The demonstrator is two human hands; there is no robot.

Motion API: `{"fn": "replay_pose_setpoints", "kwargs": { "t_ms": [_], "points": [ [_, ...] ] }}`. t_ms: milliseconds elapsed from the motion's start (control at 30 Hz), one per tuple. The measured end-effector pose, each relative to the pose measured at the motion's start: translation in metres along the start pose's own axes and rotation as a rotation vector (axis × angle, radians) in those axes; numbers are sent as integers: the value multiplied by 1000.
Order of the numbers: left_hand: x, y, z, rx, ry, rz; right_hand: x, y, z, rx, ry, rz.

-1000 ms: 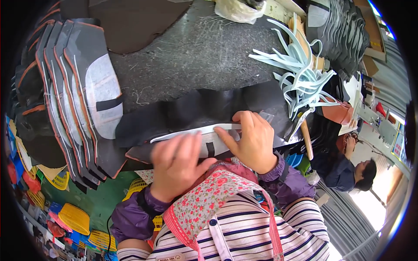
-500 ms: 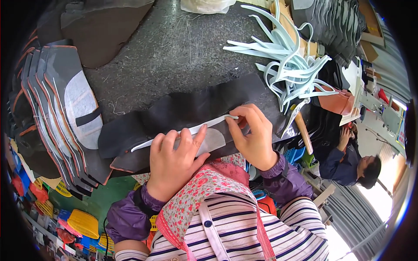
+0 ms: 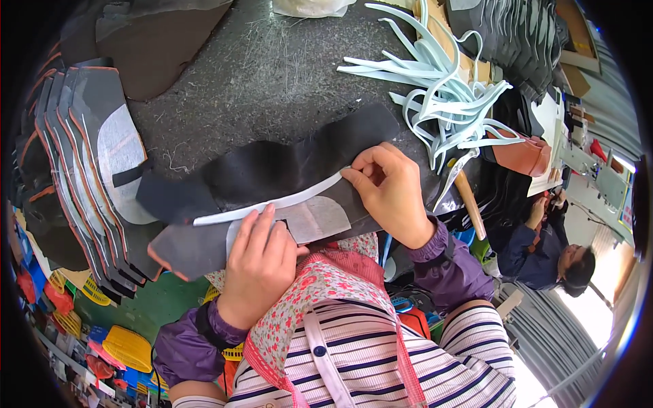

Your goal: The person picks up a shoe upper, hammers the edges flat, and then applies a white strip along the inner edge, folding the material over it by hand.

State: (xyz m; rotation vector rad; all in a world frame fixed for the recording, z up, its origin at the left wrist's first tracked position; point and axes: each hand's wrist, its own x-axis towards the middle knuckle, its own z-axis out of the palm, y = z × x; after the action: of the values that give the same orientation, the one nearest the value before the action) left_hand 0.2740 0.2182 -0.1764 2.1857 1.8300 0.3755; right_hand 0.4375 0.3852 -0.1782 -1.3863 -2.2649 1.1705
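A narrow white strip (image 3: 303,196) runs along the seam of a long, dark leather-like piece (image 3: 272,166) at the table's near edge. Its left end shows, while its right end is pinched between the thumb and fingers of my right hand (image 3: 393,194). My left hand (image 3: 260,268) lies with fingers stretched out on the piece's near flap, fingertips touching the strip's lower edge. A pale grey patch (image 3: 323,217) covers part of that flap, between my hands.
Overlapping dark panels with white-edged seams (image 3: 88,170) lie at left. Loose pale-blue strips (image 3: 442,102) heap at far right, near a wooden-handled hammer (image 3: 471,204). More dark pieces (image 3: 507,44) are stacked behind. A co-worker (image 3: 544,251) sits at right.
The dark piece has shifted and bowed, its near left flap swinging out toward me. My left hand has slid down and left off the strip. The strip's curled right end is now under my right fingers.
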Motion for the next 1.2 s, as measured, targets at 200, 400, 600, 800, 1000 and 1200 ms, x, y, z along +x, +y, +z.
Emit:
{"fn": "replay_pose_setpoints", "kwargs": {
  "t_ms": [200,400,600,800,1000,1200],
  "points": [
    [46,33,19,-94,107,-73,4,-2,-4,-180,-53,-69],
    [60,38,25,-98,45,-145,37,-11,-28,-271,-86,-171],
    [67,40,30,-65,80,-155,51,-18,-32,-346,-95,-505],
    [50,40,39,-64,101,-152,8,-24,-57,-541,-548,-638],
    [36,47,39,-129,11,-177,-25,11,-40,-531,-325,-887],
    [35,47,36,-126,37,-185,-27,23,-31,-509,-294,-858]
  ]
}}
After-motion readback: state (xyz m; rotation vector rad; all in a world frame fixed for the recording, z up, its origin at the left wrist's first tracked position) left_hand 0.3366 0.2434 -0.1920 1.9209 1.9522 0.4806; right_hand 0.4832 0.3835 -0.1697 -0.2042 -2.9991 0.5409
